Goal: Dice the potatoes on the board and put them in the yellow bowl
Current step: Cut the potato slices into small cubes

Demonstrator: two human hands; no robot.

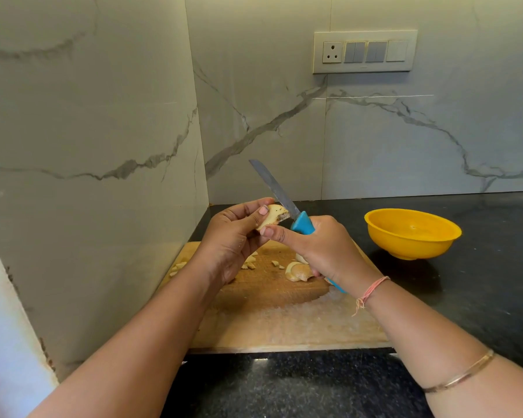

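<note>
My left hand (236,233) holds a potato piece (272,217) with a dark spot up above the wooden cutting board (272,321). My right hand (323,248) grips a blue-handled knife (302,223); its blade points up and to the left, its base against the potato piece. My right thumb touches the piece from below. More potato pieces (298,271) and small cut bits (249,263) lie on the board under my hands. The yellow bowl (411,233) stands on the counter to the right of the board, and nothing shows inside it.
The board sits in a corner of a black stone counter (465,297), with marble walls (103,146) close on the left and behind. A switch panel (364,51) is on the back wall. A few potato scraps (178,267) lie at the board's left edge.
</note>
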